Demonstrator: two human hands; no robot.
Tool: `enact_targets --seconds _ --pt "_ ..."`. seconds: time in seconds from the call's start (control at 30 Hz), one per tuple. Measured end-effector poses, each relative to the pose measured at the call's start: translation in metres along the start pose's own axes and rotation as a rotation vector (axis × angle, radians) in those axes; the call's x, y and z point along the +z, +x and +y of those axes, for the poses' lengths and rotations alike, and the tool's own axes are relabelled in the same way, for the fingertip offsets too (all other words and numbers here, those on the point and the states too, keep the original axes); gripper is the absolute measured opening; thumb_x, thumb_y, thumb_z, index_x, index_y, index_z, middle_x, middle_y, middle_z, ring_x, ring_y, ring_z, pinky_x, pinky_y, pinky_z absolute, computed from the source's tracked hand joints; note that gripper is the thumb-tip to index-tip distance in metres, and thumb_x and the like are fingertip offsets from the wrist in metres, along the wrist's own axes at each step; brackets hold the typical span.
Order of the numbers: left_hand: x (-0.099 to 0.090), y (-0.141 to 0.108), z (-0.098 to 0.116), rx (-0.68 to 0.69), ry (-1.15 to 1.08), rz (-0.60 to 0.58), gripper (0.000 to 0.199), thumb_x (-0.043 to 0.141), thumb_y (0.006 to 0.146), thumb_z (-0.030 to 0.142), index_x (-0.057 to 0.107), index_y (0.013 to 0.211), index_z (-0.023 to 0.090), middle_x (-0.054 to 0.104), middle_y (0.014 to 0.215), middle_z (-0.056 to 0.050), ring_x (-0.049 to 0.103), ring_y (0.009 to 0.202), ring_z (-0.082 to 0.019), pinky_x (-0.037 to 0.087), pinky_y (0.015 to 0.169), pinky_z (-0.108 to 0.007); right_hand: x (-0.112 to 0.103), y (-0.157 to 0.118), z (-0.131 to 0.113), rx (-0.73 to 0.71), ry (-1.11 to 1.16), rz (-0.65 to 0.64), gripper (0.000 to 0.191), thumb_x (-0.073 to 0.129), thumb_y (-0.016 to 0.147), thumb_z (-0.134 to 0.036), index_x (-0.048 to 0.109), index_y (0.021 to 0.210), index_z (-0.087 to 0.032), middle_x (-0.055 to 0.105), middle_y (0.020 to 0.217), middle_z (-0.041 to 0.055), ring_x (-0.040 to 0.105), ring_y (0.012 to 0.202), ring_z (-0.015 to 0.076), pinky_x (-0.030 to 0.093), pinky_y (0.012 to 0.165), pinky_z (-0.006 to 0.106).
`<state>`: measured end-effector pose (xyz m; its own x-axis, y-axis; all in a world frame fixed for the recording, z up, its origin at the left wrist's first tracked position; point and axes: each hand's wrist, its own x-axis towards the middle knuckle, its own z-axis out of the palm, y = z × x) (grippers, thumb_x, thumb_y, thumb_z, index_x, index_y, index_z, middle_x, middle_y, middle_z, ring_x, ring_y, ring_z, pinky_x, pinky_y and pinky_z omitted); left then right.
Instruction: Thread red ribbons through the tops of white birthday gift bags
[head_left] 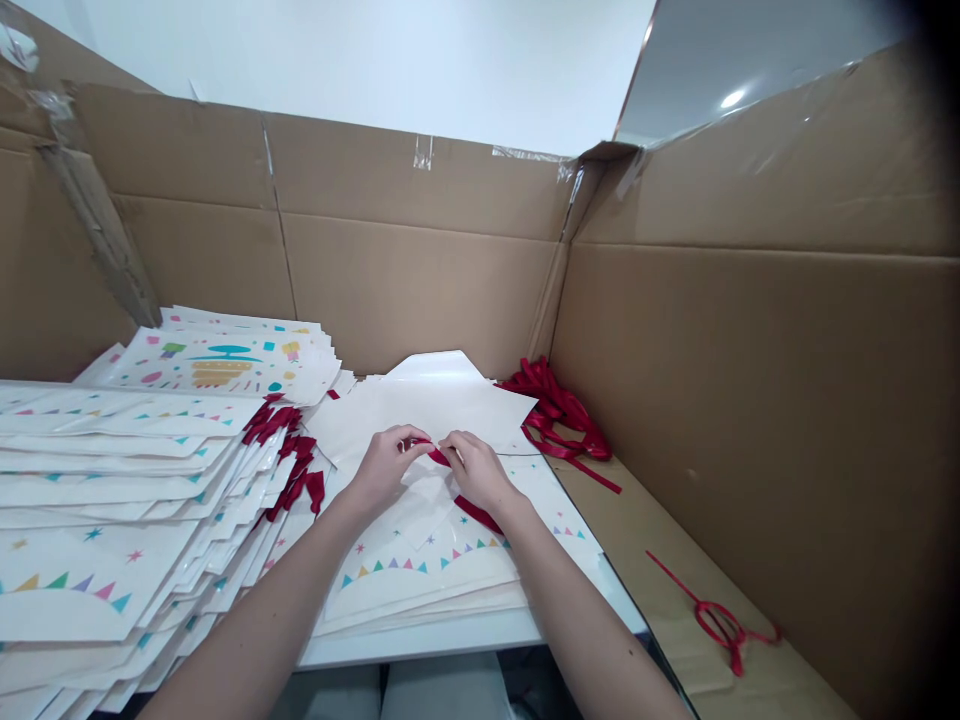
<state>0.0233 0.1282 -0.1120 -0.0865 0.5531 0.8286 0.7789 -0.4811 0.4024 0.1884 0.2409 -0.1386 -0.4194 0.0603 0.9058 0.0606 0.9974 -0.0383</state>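
Both hands meet over a white paper piece [420, 400] with a printed lower part showing stars and coloured bunting [420, 560]. My left hand [390, 462] pinches a dark red ribbon [439, 457] near its end. Close beside it, my right hand [472, 465] has its fingers pressed together on the same ribbon. A length of red ribbon [478, 515] comes out below my right hand and lies across the printed sheet. The exact fold or knot between the fingertips is too small to make out.
Tall stacks of printed white sheets [67, 580] with red ribbon ends [300, 460] fill the left. A heap of red ribbon [559, 405] lies at the back right. A thin red looped cord [720, 622] rests on cardboard at right. Cardboard walls [420, 270] surround the table.
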Motion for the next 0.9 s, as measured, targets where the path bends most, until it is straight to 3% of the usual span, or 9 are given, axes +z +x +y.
enact_targets --seconds 0.23,0.4,0.53,0.63,0.77,0.9 --pt "0.007 -0.002 0.008 -0.035 -0.118 0.035 0.016 0.068 0.083 0.035 0.075 0.083 0.021 0.074 0.086 -0.002 0.063 0.082 -0.018 0.048 0.078 -0.028 -0.007 -0.001 -0.011 0.010 0.062 -0.016 0.021 0.045 0.102 -0.022 0.065 0.110 -0.022 0.068 0.104 0.0048 0.062 0.094 0.0177 0.043 0.084 0.029" --pt "0.008 -0.004 0.012 -0.039 -0.176 -0.016 0.021 0.069 0.084 0.041 0.074 0.083 0.020 0.072 0.085 -0.003 0.062 0.082 -0.017 0.049 0.078 -0.028 -0.004 0.000 -0.012 0.006 0.113 0.008 0.023 0.045 0.103 -0.027 0.068 0.101 -0.022 0.067 0.097 0.0043 0.062 0.087 0.0173 0.044 0.080 0.028" --pt "-0.005 -0.003 0.005 -0.092 -0.196 -0.103 0.036 0.063 0.088 0.052 0.069 0.108 0.023 0.070 0.110 -0.005 0.064 0.097 -0.020 0.052 0.083 -0.031 -0.003 0.001 -0.010 0.004 0.136 0.067 0.022 0.046 0.102 -0.026 0.068 0.098 -0.022 0.066 0.096 0.0052 0.062 0.086 0.0181 0.046 0.080 0.030" --pt "-0.014 -0.002 -0.005 -0.081 -0.035 -0.196 0.047 0.053 0.093 0.058 0.065 0.124 0.025 0.067 0.126 -0.009 0.062 0.112 -0.024 0.049 0.097 -0.036 -0.012 0.004 -0.014 -0.007 0.186 0.160 0.022 0.047 0.102 -0.027 0.068 0.099 -0.022 0.067 0.099 0.0067 0.063 0.091 0.0196 0.047 0.084 0.031" --pt "-0.013 -0.002 -0.020 -0.064 0.371 -0.430 0.054 0.059 0.088 0.059 0.066 0.129 0.025 0.063 0.137 -0.009 0.051 0.132 -0.031 0.039 0.113 -0.044 -0.042 0.014 -0.025 0.039 0.272 0.284 0.022 0.050 0.100 -0.031 0.069 0.097 -0.020 0.071 0.095 0.0054 0.064 0.086 0.0188 0.049 0.080 0.030" --pt "-0.005 0.002 -0.033 -0.051 0.597 -0.467 0.060 0.055 0.089 0.057 0.060 0.139 0.024 0.049 0.155 -0.008 0.040 0.145 -0.031 0.029 0.121 -0.046 -0.084 0.023 -0.041 0.072 0.385 0.414 0.022 0.058 0.096 -0.038 0.070 0.096 -0.020 0.071 0.090 0.0039 0.064 0.081 0.0177 0.050 0.074 0.028"
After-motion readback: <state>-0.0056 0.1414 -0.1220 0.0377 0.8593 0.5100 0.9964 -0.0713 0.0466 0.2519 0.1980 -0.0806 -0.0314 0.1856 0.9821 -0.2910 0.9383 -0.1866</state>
